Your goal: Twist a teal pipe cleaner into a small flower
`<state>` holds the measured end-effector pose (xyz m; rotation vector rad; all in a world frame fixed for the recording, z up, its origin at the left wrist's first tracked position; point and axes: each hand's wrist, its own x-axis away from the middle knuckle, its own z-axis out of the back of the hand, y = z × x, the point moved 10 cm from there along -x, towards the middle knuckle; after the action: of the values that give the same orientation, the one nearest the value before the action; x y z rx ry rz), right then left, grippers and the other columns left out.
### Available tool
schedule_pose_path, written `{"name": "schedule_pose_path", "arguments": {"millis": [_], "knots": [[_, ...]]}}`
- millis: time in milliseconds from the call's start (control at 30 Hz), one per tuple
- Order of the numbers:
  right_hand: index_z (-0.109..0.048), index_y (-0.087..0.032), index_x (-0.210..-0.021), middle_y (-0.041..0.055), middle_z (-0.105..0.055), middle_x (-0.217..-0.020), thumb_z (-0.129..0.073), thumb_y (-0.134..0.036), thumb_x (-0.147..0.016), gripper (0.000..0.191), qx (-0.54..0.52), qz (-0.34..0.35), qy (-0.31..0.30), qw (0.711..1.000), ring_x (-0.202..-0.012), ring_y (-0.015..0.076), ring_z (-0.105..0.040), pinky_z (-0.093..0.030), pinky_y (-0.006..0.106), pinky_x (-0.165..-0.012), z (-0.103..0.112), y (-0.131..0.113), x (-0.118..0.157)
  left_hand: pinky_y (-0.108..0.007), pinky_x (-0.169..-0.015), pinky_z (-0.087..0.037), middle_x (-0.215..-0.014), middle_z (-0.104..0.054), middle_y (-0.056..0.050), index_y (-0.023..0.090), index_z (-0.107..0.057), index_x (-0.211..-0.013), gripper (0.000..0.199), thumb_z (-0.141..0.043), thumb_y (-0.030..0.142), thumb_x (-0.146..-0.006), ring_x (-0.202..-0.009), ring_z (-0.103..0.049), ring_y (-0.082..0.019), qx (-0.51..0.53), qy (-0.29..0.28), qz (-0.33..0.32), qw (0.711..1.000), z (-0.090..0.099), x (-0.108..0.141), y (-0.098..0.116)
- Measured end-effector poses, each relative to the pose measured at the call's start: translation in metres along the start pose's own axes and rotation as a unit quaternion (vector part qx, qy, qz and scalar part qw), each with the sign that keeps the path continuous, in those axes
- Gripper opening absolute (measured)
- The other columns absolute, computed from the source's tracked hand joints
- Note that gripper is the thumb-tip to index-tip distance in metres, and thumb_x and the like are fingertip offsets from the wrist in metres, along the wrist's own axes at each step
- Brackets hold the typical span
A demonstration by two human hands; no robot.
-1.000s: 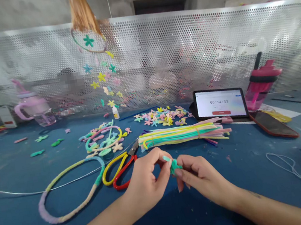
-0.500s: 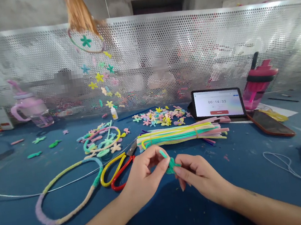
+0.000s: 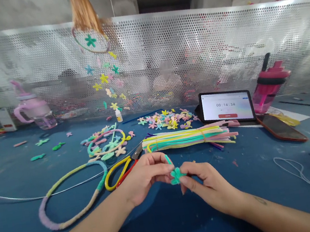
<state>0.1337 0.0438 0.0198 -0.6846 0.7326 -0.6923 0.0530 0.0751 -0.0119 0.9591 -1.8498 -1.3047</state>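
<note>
Carefully, our left hand [image 3: 144, 178] and right hand [image 3: 206, 180] pinch the green flower [image 3: 176, 176]; light pressure should keep its shape.

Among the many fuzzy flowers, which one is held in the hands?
The teal flower between the left hand and right hand; the other flowers lie on the table or hang before the perforated panel.

Left grip [image 3: 152, 175] and right grip [image 3: 198, 177] close together, fingertips [image 3: 183, 181] in a pinch, bare forearms [image 3: 93, 227] aslant from below.
</note>
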Motion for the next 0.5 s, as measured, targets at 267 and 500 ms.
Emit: {"name": "schedule_pose_path", "arguments": {"millis": [267,500], "knots": [[-0.059,-0.019,-0.076,-0.0010,-0.061,-0.067,-0.045,-0.025,-0.091,0.022,-0.002,0.010,0.035,0.999,-0.063,0.0113,-0.054,-0.040,0.023,-0.063,0.004,0.000,0.001,-0.021,-0.054,-0.050,-0.061,-0.058,-0.001,0.011,-0.057,-0.071,0.022,-0.073,0.024,-0.065,-0.056,-0.060,-0.012,0.038,-0.013,0.047,0.998,-0.013,-0.001,-0.018],[-0.059,-0.019,-0.074,-0.0015,-0.060,-0.064,-0.046,-0.023,-0.090,0.021,0.009,-0.003,0.043,0.999,-0.061,0.0117,-0.054,-0.040,0.023,-0.063,0.005,0.002,0.001,-0.026,-0.056,-0.054,-0.063,-0.057,0.000,0.012,-0.056,-0.070,0.013,-0.068,0.016,-0.067,-0.058,-0.057,-0.011,0.075,-0.017,0.054,0.996,-0.015,-0.002,-0.025]]}}
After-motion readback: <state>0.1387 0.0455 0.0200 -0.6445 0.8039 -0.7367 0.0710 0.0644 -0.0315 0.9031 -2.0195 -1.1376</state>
